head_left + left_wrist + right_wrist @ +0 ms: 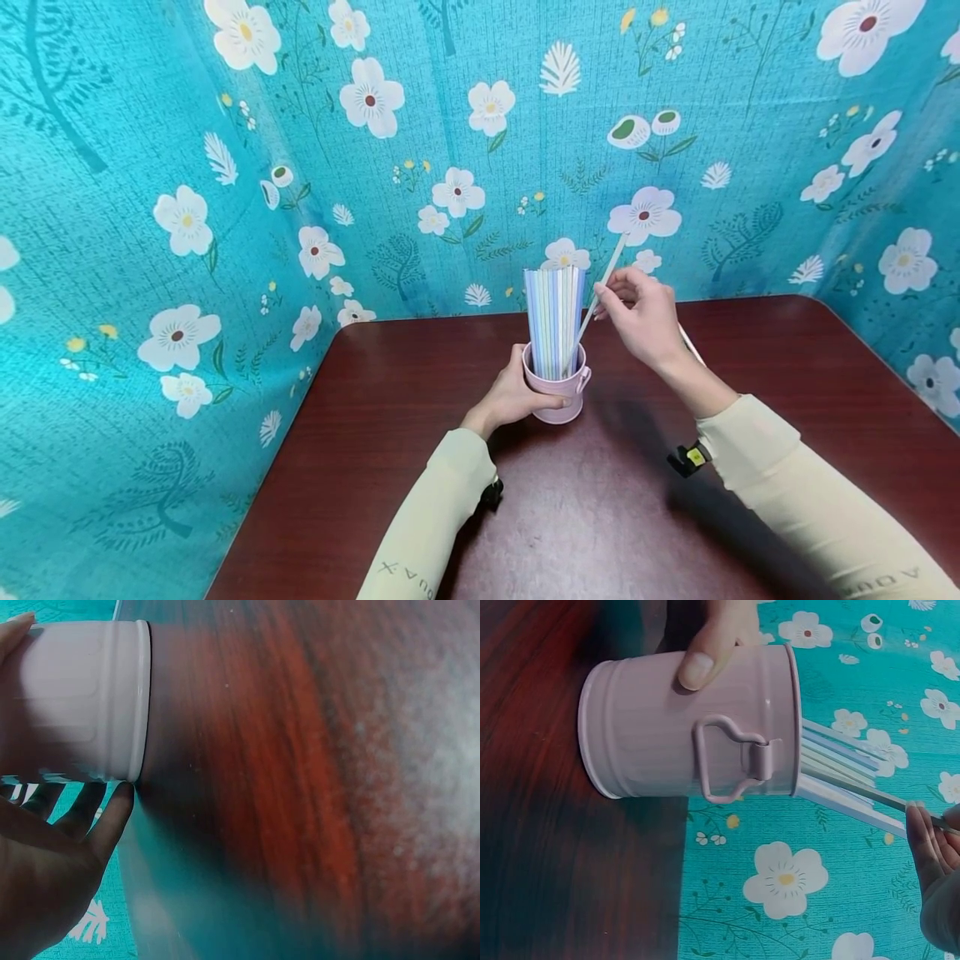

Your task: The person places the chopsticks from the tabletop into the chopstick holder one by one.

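Note:
A small pink metal bucket (pixel 557 408) with a side handle (pixel 714 761) stands on the table. It holds a bundle of long, thin pastel strips (pixel 553 321) in blue, green and white. My left hand (pixel 517 393) grips the bucket from its left side, thumb across the front. Above and to the right, my right hand (pixel 641 315) pinches one pale strip (pixel 613 258) between thumb and fingers. That strip leans to the right, apart from the bundle at its top, its lower end inside the bucket's rim. In the right wrist view, my fingertips (pixel 922 832) hold it beyond the rim.
The dark red wooden table (pixel 360 467) reaches back to a turquoise flowered cloth (pixel 420 167) that hangs behind and at both sides. A thin white piece (pixel 692 345) shows behind my right wrist. Black wrist devices (pixel 688 458) sit at the sleeve cuffs.

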